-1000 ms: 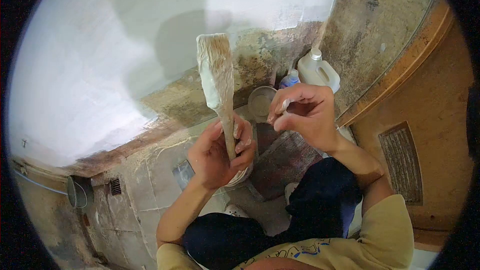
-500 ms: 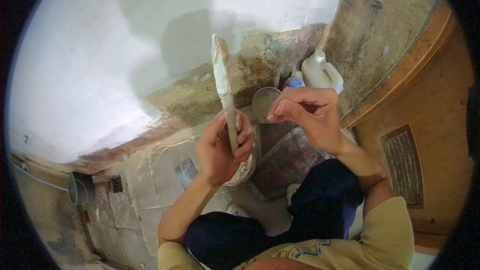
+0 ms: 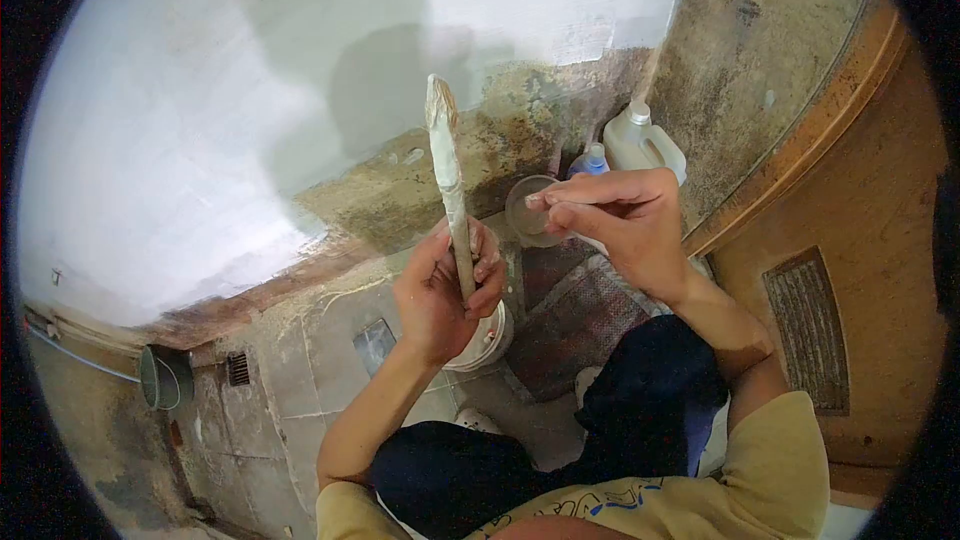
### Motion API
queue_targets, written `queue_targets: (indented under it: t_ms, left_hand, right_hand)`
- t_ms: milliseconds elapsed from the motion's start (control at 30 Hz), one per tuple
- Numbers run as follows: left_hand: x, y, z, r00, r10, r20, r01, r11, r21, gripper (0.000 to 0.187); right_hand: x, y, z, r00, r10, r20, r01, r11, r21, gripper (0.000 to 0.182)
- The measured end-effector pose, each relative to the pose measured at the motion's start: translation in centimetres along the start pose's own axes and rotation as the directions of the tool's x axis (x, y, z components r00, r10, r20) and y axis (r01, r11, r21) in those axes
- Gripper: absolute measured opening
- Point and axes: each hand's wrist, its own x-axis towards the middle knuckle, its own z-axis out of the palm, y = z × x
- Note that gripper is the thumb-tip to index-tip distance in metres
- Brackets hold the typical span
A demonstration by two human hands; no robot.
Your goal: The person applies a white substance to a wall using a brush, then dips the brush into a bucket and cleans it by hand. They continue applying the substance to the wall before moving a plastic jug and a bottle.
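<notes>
The left hand [image 3: 435, 298] is clasping a paintbrush [image 3: 453, 192] whose thick coating [image 3: 445, 152] could be dripping onto the floor [image 3: 325, 372], while the right hand [image 3: 632, 232] is curling, any pinch unclear.

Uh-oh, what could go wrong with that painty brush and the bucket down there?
The beige-handled paintbrush points bristles-up in the left hand, so the thick white paint on it might run down onto the fingers. Some could also drip onto the grey tiled floor. And the round white bucket looks close to a white shoe, so a foot might bump it.
</notes>
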Motion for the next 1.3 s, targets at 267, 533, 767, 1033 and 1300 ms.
queue_targets:
  t_ms: [267, 533, 767, 1033, 1300]
  left_hand:
    - [0.2, -0.2, -0.3, 1.000, -0.014, -0.012, 0.014, 1.000, 0.010, 0.029]
    - [0.3, -0.4, -0.4, 1.000, -0.002, -0.018, 0.002, 1.000, 0.014, 0.029]
    - [0.2, -0.7, -0.4, 1.000, 0.004, -0.022, -0.004, 1.000, 0.015, 0.029]
    - [0.4, -0.5, -0.3, 0.999, 0.023, -0.031, -0.022, 0.999, 0.028, 0.028]
    - [0.3, -0.3, -0.7, 0.997, 0.053, -0.055, -0.050, 0.997, 0.053, 0.029]
  right_hand:
    - [0.0, 0.4, -0.6, 0.999, -0.047, -0.013, 0.048, 0.998, 0.037, 0.003]
    - [0.4, 1.2, -0.5, 0.993, -0.099, 0.062, 0.073, 0.937, 0.341, 0.036]
    - [0.7, 2.5, -1.9, 0.970, -0.086, 0.227, -0.091, 0.740, 0.666, 0.034]
    - [0.4, 1.6, -1.6, 0.995, 0.078, 0.063, -0.099, 0.858, 0.504, 0.017]
    - [0.9, 2.2, -2.1, 0.990, 0.053, 0.129, -0.121, 0.784, 0.608, 0.024]
